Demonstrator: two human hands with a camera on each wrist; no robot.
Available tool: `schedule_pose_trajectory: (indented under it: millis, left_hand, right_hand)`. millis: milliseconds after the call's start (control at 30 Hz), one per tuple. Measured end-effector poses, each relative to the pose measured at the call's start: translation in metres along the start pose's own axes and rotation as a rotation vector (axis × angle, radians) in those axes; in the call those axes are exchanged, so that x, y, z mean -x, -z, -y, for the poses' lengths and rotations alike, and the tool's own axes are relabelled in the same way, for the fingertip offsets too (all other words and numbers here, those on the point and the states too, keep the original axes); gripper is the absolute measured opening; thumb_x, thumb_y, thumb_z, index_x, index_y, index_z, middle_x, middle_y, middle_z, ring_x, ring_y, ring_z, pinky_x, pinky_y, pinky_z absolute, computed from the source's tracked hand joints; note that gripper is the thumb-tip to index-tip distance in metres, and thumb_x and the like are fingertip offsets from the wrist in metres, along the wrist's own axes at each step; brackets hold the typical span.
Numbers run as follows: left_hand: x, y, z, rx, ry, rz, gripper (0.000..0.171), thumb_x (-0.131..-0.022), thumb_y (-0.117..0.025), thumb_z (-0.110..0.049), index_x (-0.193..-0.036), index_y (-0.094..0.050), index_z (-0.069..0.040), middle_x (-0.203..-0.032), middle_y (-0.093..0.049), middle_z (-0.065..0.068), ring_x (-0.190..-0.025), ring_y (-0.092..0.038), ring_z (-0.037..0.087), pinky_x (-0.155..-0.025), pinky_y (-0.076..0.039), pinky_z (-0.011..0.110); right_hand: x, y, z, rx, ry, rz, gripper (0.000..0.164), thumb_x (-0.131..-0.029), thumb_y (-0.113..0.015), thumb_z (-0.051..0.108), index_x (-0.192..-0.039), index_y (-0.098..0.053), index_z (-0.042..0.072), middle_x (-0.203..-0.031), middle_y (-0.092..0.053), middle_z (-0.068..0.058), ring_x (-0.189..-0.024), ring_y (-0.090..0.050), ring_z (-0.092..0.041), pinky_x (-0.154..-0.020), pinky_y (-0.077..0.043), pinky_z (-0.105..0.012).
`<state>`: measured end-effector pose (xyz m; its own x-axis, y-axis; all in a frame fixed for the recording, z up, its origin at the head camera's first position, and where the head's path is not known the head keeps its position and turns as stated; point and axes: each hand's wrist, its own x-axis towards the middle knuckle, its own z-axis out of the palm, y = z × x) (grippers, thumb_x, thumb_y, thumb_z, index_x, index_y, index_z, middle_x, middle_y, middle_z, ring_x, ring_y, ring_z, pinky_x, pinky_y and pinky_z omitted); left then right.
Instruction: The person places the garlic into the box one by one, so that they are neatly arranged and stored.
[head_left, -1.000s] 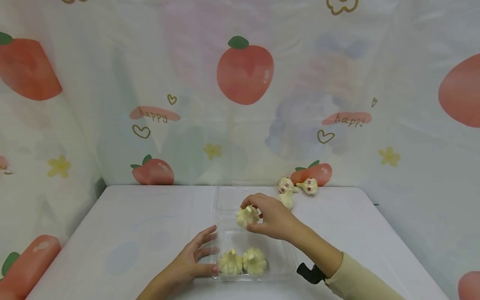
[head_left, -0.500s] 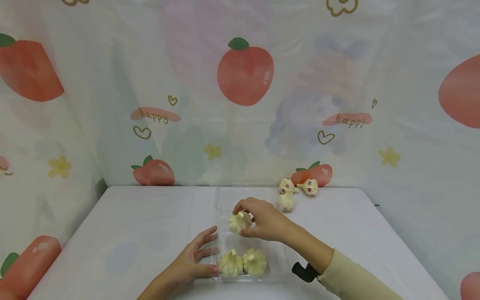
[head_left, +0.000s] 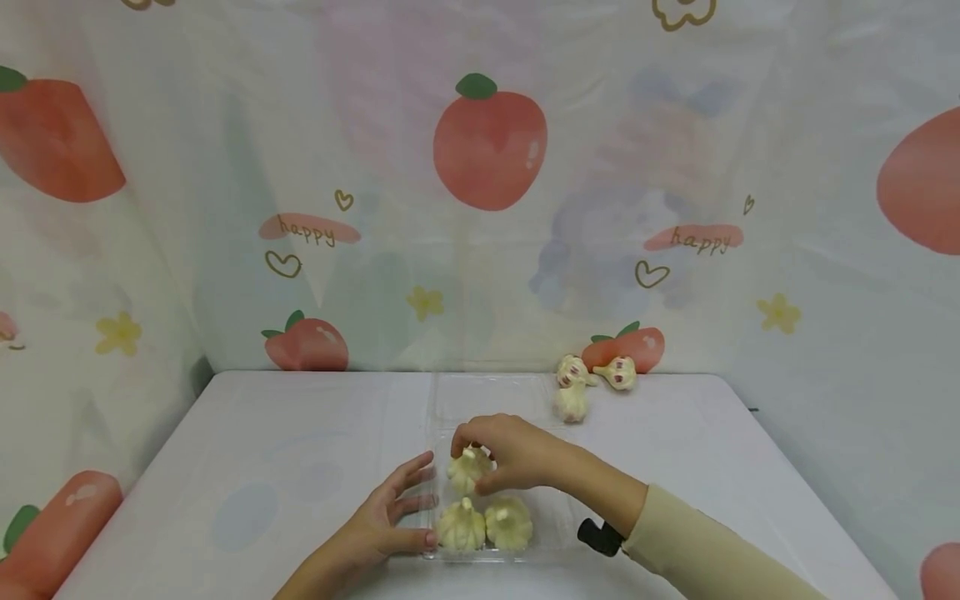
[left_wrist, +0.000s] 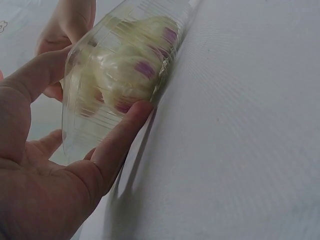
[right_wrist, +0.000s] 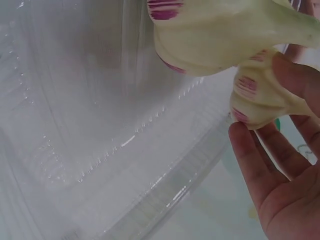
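My right hand [head_left: 517, 454] pinches a pale garlic bulb [head_left: 467, 473] low over the back left of a clear plastic box [head_left: 555, 521]. Two more garlic bulbs, a left one [head_left: 461, 528] and a right one [head_left: 510, 525], sit side by side along the box's near side. Purple streaks mark the held bulb [right_wrist: 250, 92] in the right wrist view, where thumb and fingertips grip it. With fingers spread, my left hand [head_left: 382, 517] touches the box's left wall; its fingers [left_wrist: 122, 137] lie against the outside of the plastic in the left wrist view.
The box's clear lid [head_left: 491, 398] lies folded back behind it. Three loose garlic bulbs [head_left: 619, 373] rest at the back right of the white table [head_left: 300, 433]. A printed curtain [head_left: 480, 275] with fruit pictures stands behind and at both sides.
My right hand has moved left and down toward me with its garlic bulb, from over the box's rear edge to close behind the two bulbs inside. The left hand has stayed put.
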<state>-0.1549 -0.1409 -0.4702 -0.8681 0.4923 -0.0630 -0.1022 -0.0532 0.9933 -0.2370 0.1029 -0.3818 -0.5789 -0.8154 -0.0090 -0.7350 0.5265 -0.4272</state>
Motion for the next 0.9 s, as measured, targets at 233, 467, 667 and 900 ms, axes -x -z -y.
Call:
schedule_pose_trajectory:
  millis: [233, 467, 667, 900]
  left_hand:
    - [0.000, 0.001, 0.000, 0.003, -0.013, 0.013, 0.098, -0.083, -0.081, -0.010, -0.159, -0.019, -0.018, -0.161, -0.018, 0.024, -0.141, -0.035, 0.045, -0.094, -0.052, 0.043]
    - [0.000, 0.001, 0.001, -0.001, -0.014, 0.013, 0.096, -0.084, -0.080, -0.010, -0.159, -0.022, -0.021, -0.160, -0.019, 0.024, -0.140, -0.036, 0.044, -0.095, -0.052, 0.042]
    - [-0.001, 0.002, 0.003, -0.005, -0.022, 0.013, 0.097, -0.083, -0.081, -0.009, -0.159, -0.021, -0.020, -0.160, -0.019, 0.025, -0.140, -0.037, 0.043, -0.094, -0.052, 0.040]
    - [-0.001, 0.003, 0.005, -0.001, -0.026, 0.017, 0.097, -0.083, -0.081, -0.009, -0.159, -0.021, -0.021, -0.160, -0.019, 0.025, -0.141, -0.036, 0.044, -0.093, -0.053, 0.039]
  right_hand:
    - [-0.011, -0.007, 0.002, 0.095, 0.016, 0.067, 0.043, -0.074, -0.087, 0.015, -0.110, -0.065, 0.022, -0.104, -0.064, 0.014, -0.097, -0.058, -0.005, -0.085, -0.049, -0.027]
    - [-0.020, -0.016, -0.002, 0.151, 0.014, 0.107, 0.045, -0.073, -0.088, 0.015, -0.110, -0.065, 0.023, -0.107, -0.064, 0.014, -0.104, -0.059, -0.007, -0.092, -0.049, -0.030]
    - [-0.022, -0.019, -0.003, 0.139, 0.012, 0.117, 0.045, -0.072, -0.088, 0.012, -0.110, -0.066, 0.023, -0.110, -0.065, 0.012, -0.106, -0.059, -0.007, -0.093, -0.048, -0.028]
    - [-0.021, -0.015, -0.001, 0.123, 0.005, 0.108, 0.048, -0.073, -0.087, 0.013, -0.115, -0.066, 0.021, -0.114, -0.067, 0.008, -0.110, -0.060, -0.010, -0.095, -0.048, -0.031]
